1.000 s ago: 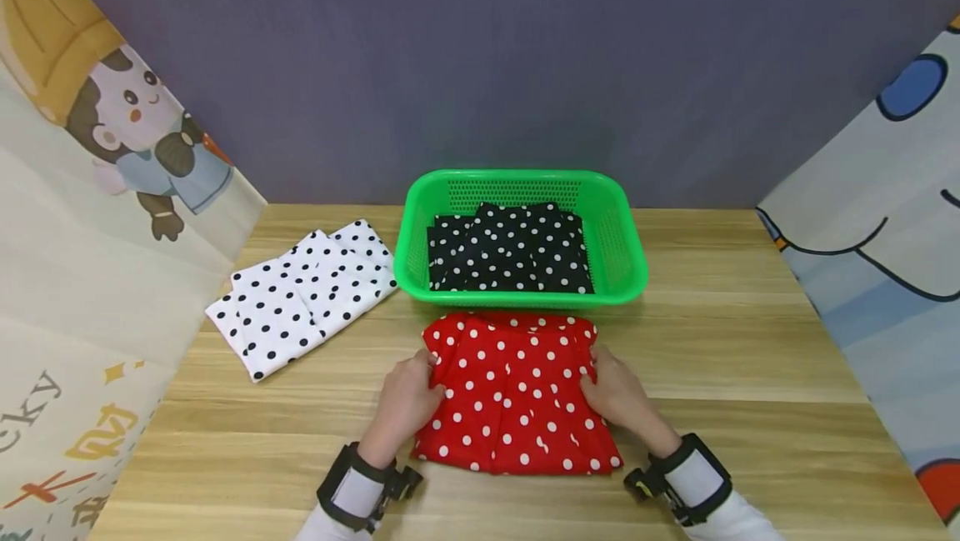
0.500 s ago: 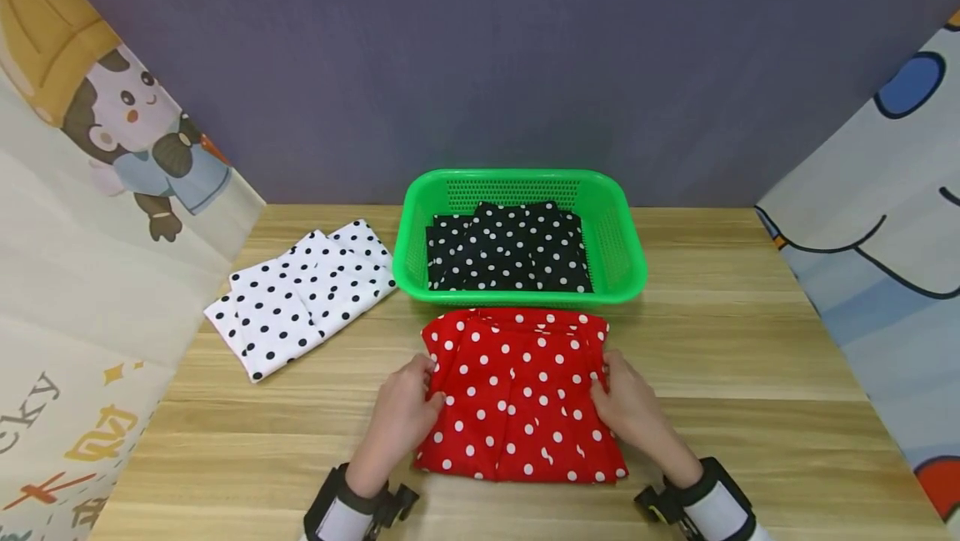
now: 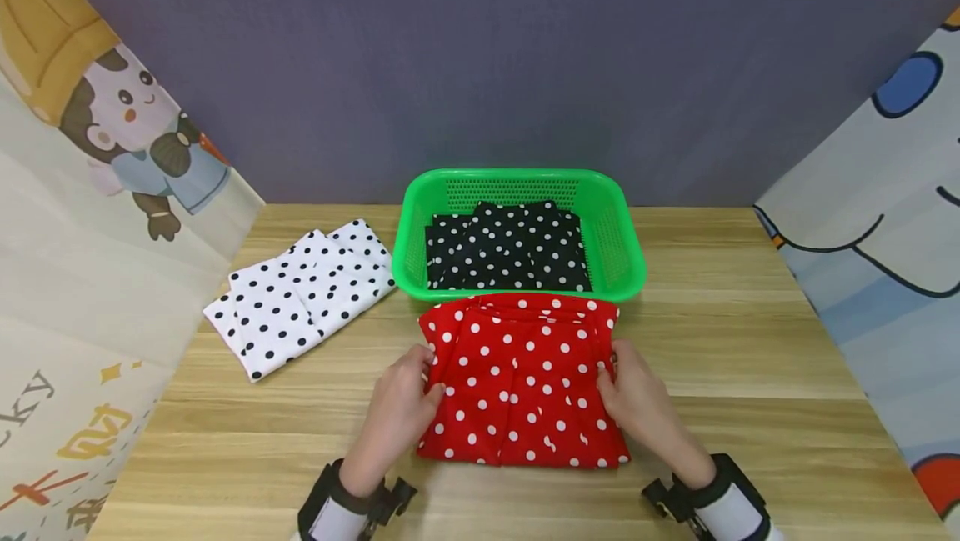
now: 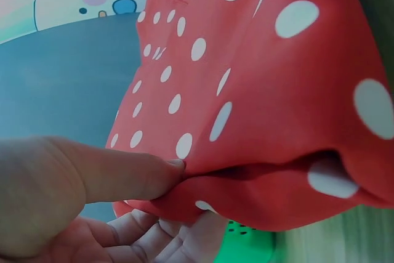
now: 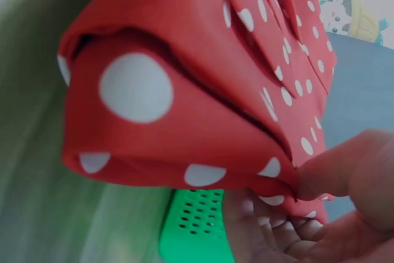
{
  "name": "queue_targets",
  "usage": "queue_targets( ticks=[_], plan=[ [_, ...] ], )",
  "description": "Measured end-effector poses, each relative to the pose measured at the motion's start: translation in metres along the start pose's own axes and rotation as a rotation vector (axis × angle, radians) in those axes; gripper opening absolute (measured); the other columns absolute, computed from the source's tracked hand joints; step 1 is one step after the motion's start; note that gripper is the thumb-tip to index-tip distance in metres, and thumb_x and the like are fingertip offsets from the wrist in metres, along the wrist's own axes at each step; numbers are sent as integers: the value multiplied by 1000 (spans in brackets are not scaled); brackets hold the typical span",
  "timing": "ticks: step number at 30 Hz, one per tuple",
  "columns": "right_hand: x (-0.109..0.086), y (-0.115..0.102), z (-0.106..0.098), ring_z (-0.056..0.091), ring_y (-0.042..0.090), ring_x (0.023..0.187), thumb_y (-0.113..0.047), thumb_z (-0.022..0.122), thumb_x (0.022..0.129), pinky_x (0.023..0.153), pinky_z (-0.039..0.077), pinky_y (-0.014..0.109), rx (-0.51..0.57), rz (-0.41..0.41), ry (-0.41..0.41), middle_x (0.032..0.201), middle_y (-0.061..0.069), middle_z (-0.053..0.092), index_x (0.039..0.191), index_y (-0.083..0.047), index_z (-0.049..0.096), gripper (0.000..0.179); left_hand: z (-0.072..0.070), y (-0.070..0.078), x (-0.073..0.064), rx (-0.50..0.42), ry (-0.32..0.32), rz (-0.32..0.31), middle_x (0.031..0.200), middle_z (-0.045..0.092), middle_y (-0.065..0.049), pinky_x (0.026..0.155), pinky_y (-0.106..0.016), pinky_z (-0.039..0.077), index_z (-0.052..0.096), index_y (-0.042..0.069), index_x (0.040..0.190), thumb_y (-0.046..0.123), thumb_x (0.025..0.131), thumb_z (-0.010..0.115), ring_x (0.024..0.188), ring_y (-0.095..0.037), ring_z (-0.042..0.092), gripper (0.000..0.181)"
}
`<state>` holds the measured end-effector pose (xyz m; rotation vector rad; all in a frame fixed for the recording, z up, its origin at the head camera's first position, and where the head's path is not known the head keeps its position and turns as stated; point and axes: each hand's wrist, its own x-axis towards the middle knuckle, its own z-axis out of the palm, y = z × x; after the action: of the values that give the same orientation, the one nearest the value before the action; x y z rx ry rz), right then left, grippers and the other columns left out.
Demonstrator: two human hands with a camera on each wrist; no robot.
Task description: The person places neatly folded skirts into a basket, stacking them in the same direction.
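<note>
A folded red cloth with white polka dots (image 3: pixel 521 391) is held between both hands in front of the basket, its far edge overlapping the basket's near rim in the head view. The left hand (image 3: pixel 405 399) pinches its left side, thumb on top and fingers beneath, as the left wrist view shows. On the opposite side the right hand (image 3: pixel 637 395) pinches it the same way; the right wrist view shows the layered folds (image 5: pixel 184 90). Behind the cloth stands a green plastic basket (image 3: pixel 633 262) with folded black polka-dot cloth (image 3: pixel 510 249) inside.
A folded white cloth with black dots (image 3: pixel 300 299) lies on the wooden table (image 3: pixel 720 333), left of the basket. A dark grey-blue panel (image 3: pixel 510 66) rises behind the table. Printed cartoon panels flank it on the left (image 3: pixel 97 274) and right (image 3: pixel 885 274).
The red cloth has come up off the table, and its far edge now overlaps the basket rim. Both hands keep their pinch and have spread slightly apart. Basket and white cloth stay put.
</note>
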<state>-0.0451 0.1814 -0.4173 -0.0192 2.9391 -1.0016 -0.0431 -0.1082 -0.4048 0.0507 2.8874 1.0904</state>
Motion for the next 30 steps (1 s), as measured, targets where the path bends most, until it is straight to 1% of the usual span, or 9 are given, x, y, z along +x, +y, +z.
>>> queue_targets(
  ticks=[5,7,12,13,18,21,26,30],
  plan=[
    [8,-3,-8,54,18,68,-2,61,83,55,52,30,-2,-57,46,92,15,56,110,5,43,34,-4,5,7,7,49,45,91,63,-6,58,-23,53,55,6,103,7,75,74,74,-14,57,34],
    [12,-4,-10,54,18,66,-3,61,83,55,52,30,-2,-66,54,92,16,57,111,5,42,34,-5,7,11,8,66,55,91,62,-6,57,-23,52,55,6,103,6,75,72,73,-15,56,33],
    [24,-7,-15,57,22,71,-4,59,84,57,54,34,10,-91,73,95,18,56,113,4,40,35,-10,12,20,7,95,68,92,62,-7,58,-25,52,55,4,106,6,76,71,74,-17,57,34],
    [26,-7,-16,58,23,74,-4,58,85,59,54,36,16,-95,72,97,18,55,114,3,40,35,-11,13,22,7,100,73,91,63,-8,58,-26,52,55,3,107,6,76,71,74,-17,57,35],
    [39,-12,-22,58,26,76,-4,56,87,61,55,38,33,-99,45,99,21,55,116,5,39,35,-15,17,34,6,136,100,92,64,-9,60,-28,53,55,1,111,6,78,69,73,-18,59,36],
    [48,-14,-26,57,27,78,-4,55,87,62,54,38,34,-108,29,100,22,54,116,6,38,35,-17,18,40,6,149,102,93,65,-10,61,-29,54,55,1,113,6,79,68,75,-20,60,37],
    [59,-16,-31,56,26,76,-5,52,88,60,53,35,34,-109,5,101,23,53,119,7,37,36,-20,22,50,5,148,89,100,64,-12,66,-34,55,55,1,114,8,80,67,82,-22,61,37],
    [67,-17,-35,56,25,75,-7,52,89,60,53,33,34,-106,-13,101,22,54,121,7,35,38,-23,24,60,7,135,79,103,63,-13,69,-34,55,55,1,113,8,80,67,85,-23,60,36]
  ],
)
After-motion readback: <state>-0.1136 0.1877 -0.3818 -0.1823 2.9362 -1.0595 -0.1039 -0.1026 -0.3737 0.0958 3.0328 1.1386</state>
